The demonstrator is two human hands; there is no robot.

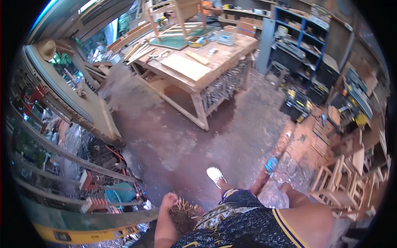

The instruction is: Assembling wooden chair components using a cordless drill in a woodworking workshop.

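Observation:
My left hand (169, 200) hangs at my left side, its fingers curled closed, and nothing shows sticking out of it. Close beside it lies a bundle of thin wooden sticks (189, 208); I cannot tell whether the hand touches them. On my right side, my right hand (284, 187) hangs low, small and blurred, its fingers hard to make out. Behind that hand is a crumpled sheet of clear plastic (276, 199). My white shoe (215, 175) is on the dusty concrete floor, in front of the dark patterned clothes I wear.
A wooden workbench (178, 84) ahead bears boards, tools and an upturned wooden frame; a person (213, 9) is behind it. Wooden stools (341, 175), a long tube (275, 155) and tool boxes (297, 104) line the right. Stacked panels (66, 82) and a yellow-edged machine (82, 233) stand left.

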